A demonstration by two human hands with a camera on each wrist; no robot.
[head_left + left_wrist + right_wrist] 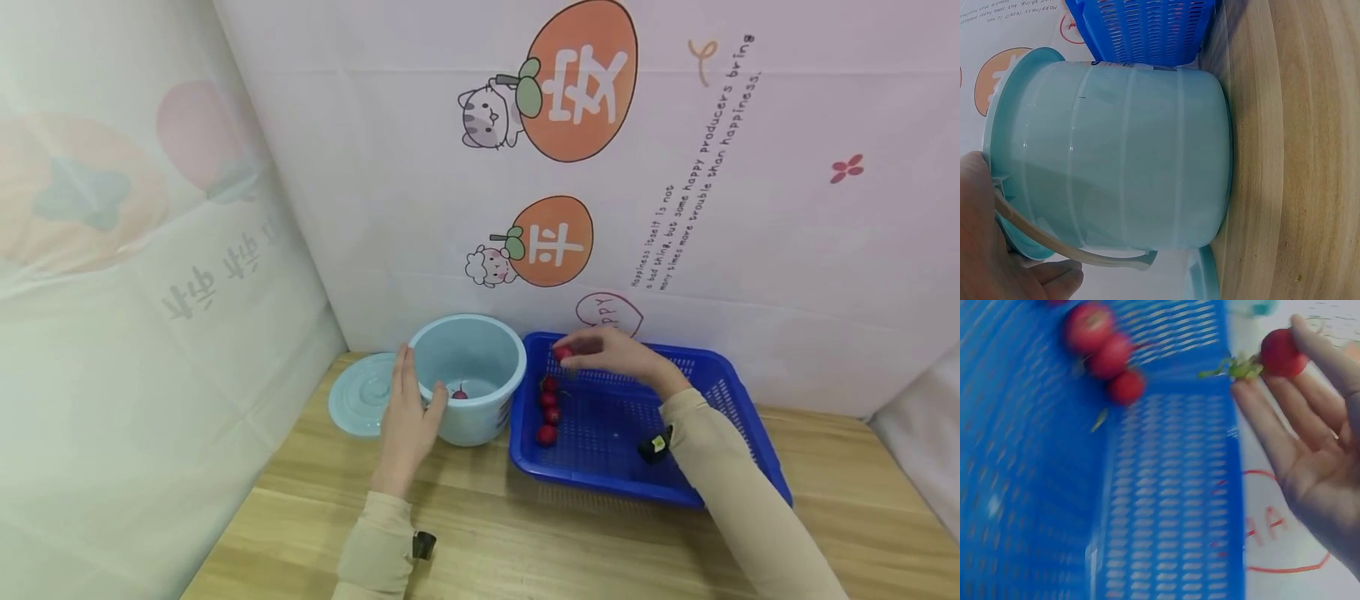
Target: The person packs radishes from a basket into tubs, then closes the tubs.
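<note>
My right hand pinches a red radish with a green stem end, held above the rim of the blue basket. Several more radishes lie in a row along the basket's left side. To the left stands a light blue bucket, its top uncovered, with one radish visible at its bottom. My left hand rests at the bucket's left rim, thumb and fingers spread apart. In the left wrist view the fingers lie beside the bucket's handle, which hangs down.
A light blue lid lies on the wooden table, left of the bucket. Behind everything hangs a white printed cloth, close to the back of the bucket and basket. Another cloth hangs along the left.
</note>
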